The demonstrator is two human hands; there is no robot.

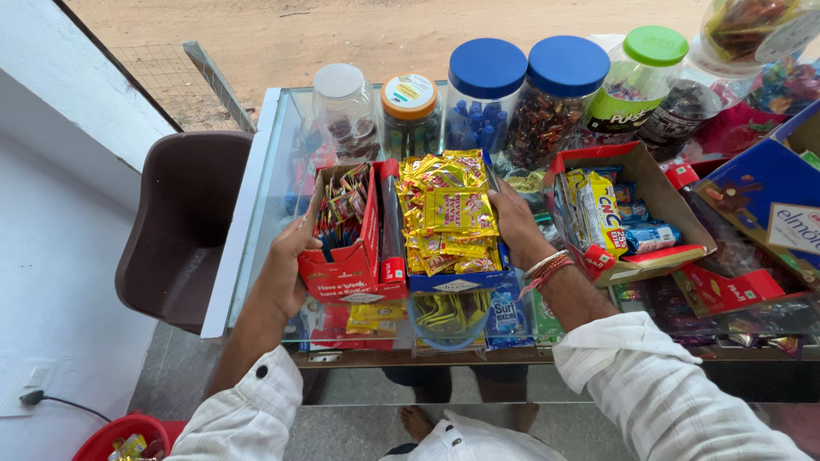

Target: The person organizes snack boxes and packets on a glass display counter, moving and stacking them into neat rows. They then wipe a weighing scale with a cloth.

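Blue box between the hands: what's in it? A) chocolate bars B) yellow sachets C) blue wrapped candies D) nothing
B: the blue box is packed with yellow sachets; the left hand is on the red box beside it and the right hand is against the blue box's far side.

I count two blue-lidded clear plastic jars [488, 90] [567, 85], one green-lidded jar [647, 68], one orange-lidded jar [409, 107], one brown plastic chair [184, 222].

Brown chair [184, 230] beside white wall [51, 94], daylight
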